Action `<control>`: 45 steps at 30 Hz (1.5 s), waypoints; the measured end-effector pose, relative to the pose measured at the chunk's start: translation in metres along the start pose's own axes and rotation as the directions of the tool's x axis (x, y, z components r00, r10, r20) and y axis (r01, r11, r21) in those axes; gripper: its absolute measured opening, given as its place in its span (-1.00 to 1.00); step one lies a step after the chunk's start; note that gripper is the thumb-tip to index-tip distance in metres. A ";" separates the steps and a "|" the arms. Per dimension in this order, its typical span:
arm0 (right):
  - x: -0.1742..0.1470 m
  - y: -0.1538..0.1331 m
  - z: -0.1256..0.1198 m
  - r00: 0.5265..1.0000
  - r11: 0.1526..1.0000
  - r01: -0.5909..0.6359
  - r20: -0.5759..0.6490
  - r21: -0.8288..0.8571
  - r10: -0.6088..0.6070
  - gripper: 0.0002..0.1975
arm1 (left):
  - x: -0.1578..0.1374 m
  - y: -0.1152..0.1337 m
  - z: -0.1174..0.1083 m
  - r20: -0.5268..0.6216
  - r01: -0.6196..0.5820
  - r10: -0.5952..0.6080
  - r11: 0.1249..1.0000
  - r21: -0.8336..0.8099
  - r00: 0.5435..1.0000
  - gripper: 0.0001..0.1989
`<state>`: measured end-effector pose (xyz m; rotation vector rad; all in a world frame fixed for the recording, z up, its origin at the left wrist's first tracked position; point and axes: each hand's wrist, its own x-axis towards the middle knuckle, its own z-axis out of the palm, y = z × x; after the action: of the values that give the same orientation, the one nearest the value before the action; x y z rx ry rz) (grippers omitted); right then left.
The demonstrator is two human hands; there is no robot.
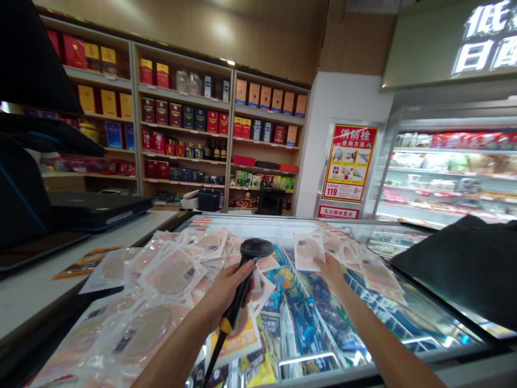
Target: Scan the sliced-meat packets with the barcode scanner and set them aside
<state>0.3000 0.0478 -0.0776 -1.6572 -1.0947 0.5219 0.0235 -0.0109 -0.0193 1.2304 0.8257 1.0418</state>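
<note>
My left hand (232, 288) is wrapped round the handle of a black handheld barcode scanner (256, 248), its head pointing up and away and its cable hanging down. In my right hand (332, 274) the fingers pinch the lower right corner of a flat clear packet (309, 250) with a round pale disc and a dark-printed label, held above the freezer glass. Many similar packets (172, 272) are heaped to the left, partly under my left forearm. A smaller spread of such packets (377, 269) lies on the glass to the right.
The glass-topped chest freezer (355, 369) holds bagged goods in wire baskets. At left, a white counter (24, 302) carries black till equipment (97, 207) and an orange-edged packet (86, 261). A dark cloth or bag (464, 269) rests at right. Shelves of boxes (181, 116) stand behind.
</note>
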 end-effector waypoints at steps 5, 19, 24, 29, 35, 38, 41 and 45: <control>-0.001 0.002 0.004 0.999 0.999 0.031 0.027 0.009 -0.031 -0.62 | -0.002 0.001 0.003 0.040 0.005 -0.005 1.000 -0.008 0.999 -0.69; -0.003 0.004 0.007 0.995 0.988 0.098 -0.006 -0.122 -0.100 -0.62 | -0.001 0.002 -0.001 0.008 0.000 0.001 0.999 -0.050 1.000 -0.71; -0.004 0.002 0.007 0.998 0.997 0.066 -0.007 -0.038 -0.067 -0.61 | 0.002 0.008 0.001 0.046 -0.027 0.028 0.999 -0.018 0.999 -0.73; -0.006 -0.002 0.008 0.998 0.998 0.059 0.010 -0.013 -0.059 -0.61 | 0.012 0.010 0.005 0.056 -0.058 0.055 0.997 0.044 0.997 -0.72; -0.007 -0.002 0.009 0.995 0.995 0.099 -0.002 -0.004 -0.099 -0.61 | 0.017 0.008 0.008 0.032 -0.088 0.087 0.995 0.046 0.996 -0.71; -0.005 0.001 0.010 0.991 0.991 0.130 -0.021 -0.002 -0.130 -0.62 | 0.017 0.007 0.008 0.029 -0.087 0.087 0.996 0.021 0.996 -0.69; -0.003 0.003 0.011 0.990 0.991 0.134 -0.038 0.006 -0.134 -0.64 | 0.021 0.005 0.006 0.005 -0.089 0.089 0.996 0.012 0.996 -0.67; -0.006 -0.001 0.016 0.995 0.993 0.104 -0.016 0.057 -0.103 -0.65 | 0.030 0.001 0.002 0.002 -0.088 0.088 0.996 0.017 0.996 -0.66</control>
<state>0.2843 0.0512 -0.0842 -1.5424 -1.1395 0.4711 0.0347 0.0164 -0.0173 1.2920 0.7861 1.1067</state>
